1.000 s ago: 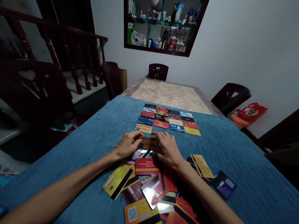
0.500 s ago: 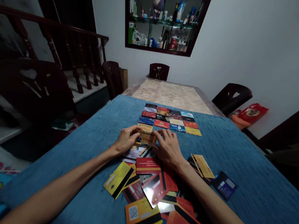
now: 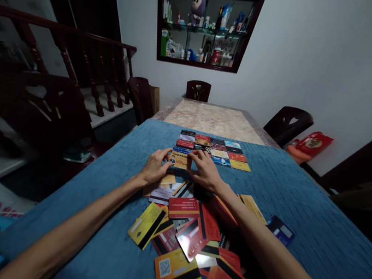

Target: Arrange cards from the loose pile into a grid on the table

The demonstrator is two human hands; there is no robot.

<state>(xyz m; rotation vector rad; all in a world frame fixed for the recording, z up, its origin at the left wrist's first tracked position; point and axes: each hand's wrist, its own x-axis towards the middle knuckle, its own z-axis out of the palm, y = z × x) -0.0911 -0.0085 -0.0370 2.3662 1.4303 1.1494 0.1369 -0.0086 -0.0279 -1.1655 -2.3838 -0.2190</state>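
Between my hands is a gold VIP card (image 3: 180,160), its printed face toward me. My left hand (image 3: 156,167) pinches its left edge, and my right hand (image 3: 205,169) grips its right edge. The card is at the near left of neat rows of cards (image 3: 219,153), just below a blue card (image 3: 182,150). Nearer to me lies a loose pile of overlapping cards, with a red card (image 3: 182,208), a yellow card (image 3: 145,225) and an orange card with a QR code (image 3: 177,273) on it. My right forearm hides part of this pile.
A dark blue card (image 3: 280,230) and a gold striped card (image 3: 253,207) lie on the blue cloth (image 3: 107,221) to the right. Beyond the cloth is the bare patterned tabletop (image 3: 213,118). Dark wooden chairs (image 3: 288,124) stand around the table.
Both hands have moved the gold VIP card slightly away from me, up to the rows. It now covers the gold card spot below the blue card. The view has tilted a little.
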